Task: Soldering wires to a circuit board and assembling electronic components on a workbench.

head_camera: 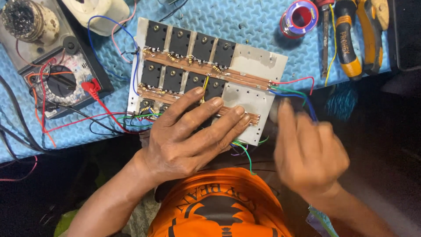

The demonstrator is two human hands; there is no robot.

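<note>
1. Multimeter (61, 83), upper left of the frame: dark case with a rotary dial, red and black leads trailing right toward the board. It lies on the blue textured mat (245, 22).
2. Metal plate (256, 77), upper centre: a pale rectangle with rows of black flat-pack components (184, 44) and copper strips. Its long axis runs left to right, tilted slightly down toward the right.
3. Left hand (188, 131), centre: laid flat, palm down, on the lower part of the plate. Its fingers (210, 112) are spread and point toward the upper right along the copper strips; it presses and grasps nothing.
4. Coloured wires (294, 90), right of centre: red, green and blue, leaving the plate's right edge.
5. Right hand (307, 149), lower right: blurred, just beside the plate's right edge at the wires, the nearer hand to them. Whether it pinches a wire cannot be told.
6. Solder spool (300, 17) and yellow-handled pliers (359, 35), upper right, well apart from both hands.
</note>
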